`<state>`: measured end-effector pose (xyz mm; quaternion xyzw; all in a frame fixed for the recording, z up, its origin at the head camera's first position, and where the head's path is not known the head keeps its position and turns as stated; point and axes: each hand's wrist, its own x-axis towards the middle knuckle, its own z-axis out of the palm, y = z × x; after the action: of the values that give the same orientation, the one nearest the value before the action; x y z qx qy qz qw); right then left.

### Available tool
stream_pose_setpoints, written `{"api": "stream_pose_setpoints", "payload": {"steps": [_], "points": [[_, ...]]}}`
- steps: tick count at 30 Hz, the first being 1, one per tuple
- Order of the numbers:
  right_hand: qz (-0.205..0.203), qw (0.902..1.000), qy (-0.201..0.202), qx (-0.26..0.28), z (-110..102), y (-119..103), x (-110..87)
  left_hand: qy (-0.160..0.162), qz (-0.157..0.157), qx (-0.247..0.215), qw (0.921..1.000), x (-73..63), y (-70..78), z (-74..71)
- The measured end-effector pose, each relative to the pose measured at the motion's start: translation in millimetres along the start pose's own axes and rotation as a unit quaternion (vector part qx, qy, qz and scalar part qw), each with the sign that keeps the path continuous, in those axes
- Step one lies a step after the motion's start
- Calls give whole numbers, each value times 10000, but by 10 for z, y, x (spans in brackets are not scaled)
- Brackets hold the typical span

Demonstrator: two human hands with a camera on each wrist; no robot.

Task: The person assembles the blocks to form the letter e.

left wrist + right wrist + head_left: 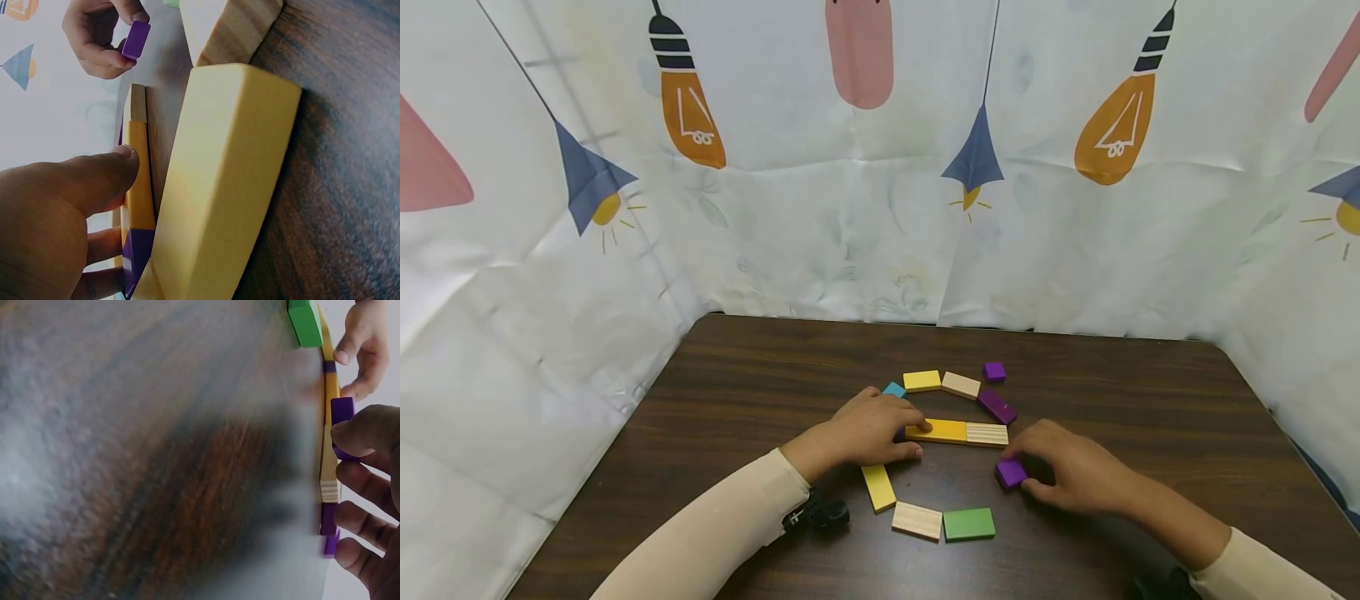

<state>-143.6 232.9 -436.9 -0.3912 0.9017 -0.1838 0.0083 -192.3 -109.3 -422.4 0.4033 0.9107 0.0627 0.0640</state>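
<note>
My right hand [1078, 471] pinches a small purple block [1011, 474] between thumb and fingers, just in front of the right end of a straight row. The right wrist view shows that purple block [342, 408] partly covered by the thumb. My left hand [867, 429] rests over the row's left end, a fingertip touching an orange-yellow block [946, 431]. In the left wrist view the thumb lies along this orange block [140, 181], beside a purple block [138, 253]. A striped pale wooden block [987, 434] continues the row to the right.
Around the row curve a blue block [894, 390], a yellow one [922, 381], a pale wooden one [961, 384] and a dark purple one [997, 406]. Another purple block [994, 372] lies behind. Nearer lie yellow [879, 487], wooden [917, 521] and green [968, 524] blocks.
</note>
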Motion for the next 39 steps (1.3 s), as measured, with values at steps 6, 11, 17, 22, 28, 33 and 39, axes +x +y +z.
{"api": "stream_pose_setpoints", "payload": {"steps": [6,11,17,22,28,33,39], "points": [[-123,9998,-55,173,14,-39,-19,11,-2,-21,10000,-3,-2,4],[-309,9992,-37,251,29,-66,-30,15,-8,-25,10000,-6,-1,6],[-577,9978,60,331,52,-100,-42,1,-22,-29,10000,-5,-1,10],[-644,9970,22,431,71,-126,-47,-4,-14,-28,10000,-5,-7,11],[-625,9968,-65,489,89,-157,-61,9,21,-14,10000,-8,-12,4],[-585,9968,-128,535,110,-158,-77,63,61,-31,10000,-10,-9,0],[-555,9964,-246,595,139,-163,-95,70,64,-32,9999,-7,-9,7]]}}
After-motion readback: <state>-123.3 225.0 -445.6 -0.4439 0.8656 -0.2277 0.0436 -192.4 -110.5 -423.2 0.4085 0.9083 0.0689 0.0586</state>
